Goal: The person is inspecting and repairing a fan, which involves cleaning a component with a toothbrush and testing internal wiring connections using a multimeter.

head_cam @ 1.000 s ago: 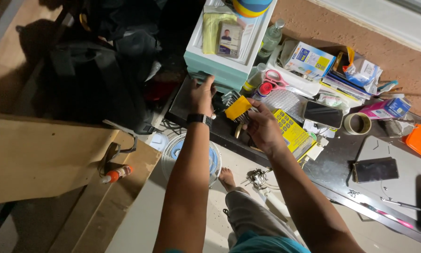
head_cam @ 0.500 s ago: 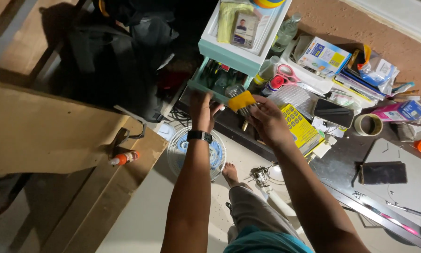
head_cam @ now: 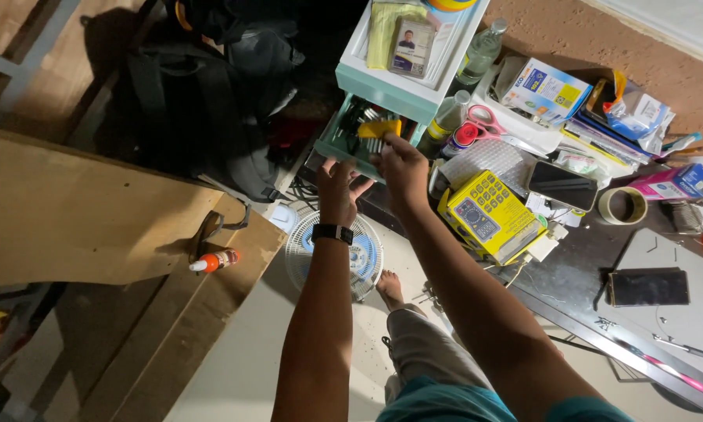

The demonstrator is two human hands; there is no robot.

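- The left hand [head_cam: 337, 187], fingers spread and holding nothing, sits under the front edge of the open drawer [head_cam: 343, 134]; best it steadies that edge.
- The right hand [head_cam: 402, 168] pinches a yellow tool [head_cam: 379, 127] over the drawer, far of the yellow meter [head_cam: 488, 212]; it should lower it flat among the tools.

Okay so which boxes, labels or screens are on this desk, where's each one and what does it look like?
Cardboard box: desk's back, white, blue and yellow.
Pink box: right edge, flat.
Yellow meter: beside the right hand, grey screen.
Dark phone: behind the meter.
Second phone: front right, black.
Photo card: on the drawer unit.
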